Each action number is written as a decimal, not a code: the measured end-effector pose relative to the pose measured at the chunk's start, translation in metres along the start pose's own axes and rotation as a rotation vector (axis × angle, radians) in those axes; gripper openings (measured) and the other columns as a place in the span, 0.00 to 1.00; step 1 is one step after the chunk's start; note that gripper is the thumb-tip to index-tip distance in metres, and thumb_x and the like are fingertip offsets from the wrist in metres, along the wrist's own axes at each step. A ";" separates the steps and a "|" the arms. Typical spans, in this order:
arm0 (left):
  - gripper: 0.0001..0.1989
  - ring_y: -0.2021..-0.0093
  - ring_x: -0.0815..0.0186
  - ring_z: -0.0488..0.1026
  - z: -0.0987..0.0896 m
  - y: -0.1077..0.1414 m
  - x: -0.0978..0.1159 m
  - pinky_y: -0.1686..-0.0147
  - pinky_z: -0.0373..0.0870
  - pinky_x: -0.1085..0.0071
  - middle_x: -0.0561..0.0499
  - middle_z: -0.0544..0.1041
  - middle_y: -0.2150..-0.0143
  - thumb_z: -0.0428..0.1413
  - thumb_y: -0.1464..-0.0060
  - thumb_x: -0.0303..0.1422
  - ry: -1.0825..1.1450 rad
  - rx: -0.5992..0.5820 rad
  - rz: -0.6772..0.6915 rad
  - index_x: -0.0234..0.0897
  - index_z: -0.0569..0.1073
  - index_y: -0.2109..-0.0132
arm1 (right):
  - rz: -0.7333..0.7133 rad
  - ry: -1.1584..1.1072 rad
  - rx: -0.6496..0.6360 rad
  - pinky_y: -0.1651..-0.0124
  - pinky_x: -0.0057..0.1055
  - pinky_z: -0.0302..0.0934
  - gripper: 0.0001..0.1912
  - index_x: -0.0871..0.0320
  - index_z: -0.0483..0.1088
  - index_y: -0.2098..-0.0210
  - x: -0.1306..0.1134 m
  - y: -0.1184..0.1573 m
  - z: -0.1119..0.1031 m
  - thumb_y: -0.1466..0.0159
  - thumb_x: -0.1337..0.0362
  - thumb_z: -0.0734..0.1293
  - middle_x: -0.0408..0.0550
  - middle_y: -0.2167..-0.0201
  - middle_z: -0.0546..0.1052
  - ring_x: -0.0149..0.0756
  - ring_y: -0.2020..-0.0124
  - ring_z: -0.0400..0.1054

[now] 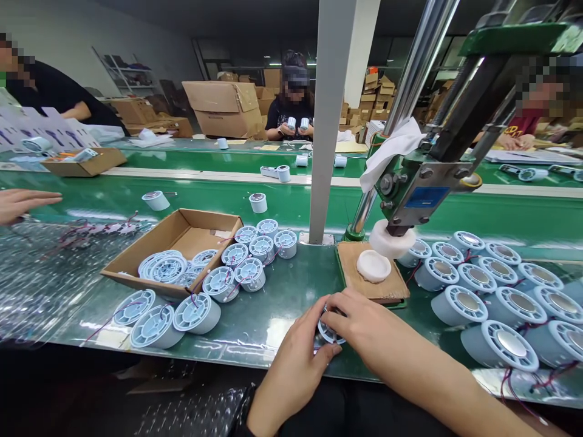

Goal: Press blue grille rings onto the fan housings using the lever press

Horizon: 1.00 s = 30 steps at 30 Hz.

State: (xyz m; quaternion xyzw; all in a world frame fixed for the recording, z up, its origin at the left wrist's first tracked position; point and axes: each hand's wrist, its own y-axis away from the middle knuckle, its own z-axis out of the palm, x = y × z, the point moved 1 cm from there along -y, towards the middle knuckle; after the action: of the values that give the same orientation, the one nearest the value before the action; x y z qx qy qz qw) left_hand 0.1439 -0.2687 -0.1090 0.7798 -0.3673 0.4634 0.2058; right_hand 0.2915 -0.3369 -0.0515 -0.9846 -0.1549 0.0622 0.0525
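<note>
Near the front edge of the bench, my left hand (300,352) is wrapped round a light-blue round plastic housing (328,333), its thumb along the near side. From the right, my right hand (359,318) reaches over the same housing with fingers bent onto its top. Most of the housing is hidden by the hands. Just beyond them stands a press with a white round head (392,238) above a white round seat (373,266) on a brown board (396,284). To the left are several open light-blue housings (221,283) with thin wires.
A cardboard box (119,258) holds light-blue rings (168,267). Right of the press stand several housings with silver discs (510,343). A grey post (325,133) rises behind the bench. Bubble wrap (36,273) and another person's hand (27,203) are at left; co-workers sit beyond the green belt (204,200).
</note>
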 end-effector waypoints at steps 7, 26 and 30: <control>0.32 0.34 0.59 0.62 -0.002 -0.001 0.005 0.36 0.58 0.59 0.49 0.65 0.33 0.58 0.43 0.27 0.031 -0.011 0.005 0.46 0.59 0.33 | -0.025 -0.037 -0.049 0.58 0.33 0.62 0.10 0.60 0.74 0.59 0.006 -0.001 -0.007 0.41 0.74 0.70 0.51 0.58 0.72 0.38 0.58 0.65; 0.33 0.37 0.64 0.63 -0.001 -0.002 0.010 0.41 0.60 0.69 0.58 0.67 0.35 0.58 0.42 0.26 0.002 -0.045 0.035 0.56 0.57 0.35 | 0.129 -0.058 -0.300 0.54 0.37 0.68 0.12 0.61 0.75 0.57 -0.003 -0.009 -0.022 0.39 0.76 0.67 0.53 0.58 0.73 0.42 0.55 0.69; 0.33 0.37 0.64 0.63 0.000 -0.002 0.008 0.41 0.60 0.68 0.59 0.67 0.35 0.57 0.42 0.26 -0.006 -0.047 0.035 0.56 0.57 0.35 | 0.121 -0.003 -0.172 0.58 0.38 0.68 0.13 0.61 0.75 0.58 -0.003 -0.005 -0.011 0.42 0.77 0.69 0.52 0.59 0.74 0.43 0.59 0.70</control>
State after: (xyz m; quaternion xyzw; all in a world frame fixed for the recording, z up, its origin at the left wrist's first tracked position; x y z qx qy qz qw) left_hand 0.1479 -0.2708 -0.1017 0.7696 -0.3925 0.4557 0.2145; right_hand 0.2887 -0.3340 -0.0393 -0.9929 -0.0999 0.0533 -0.0364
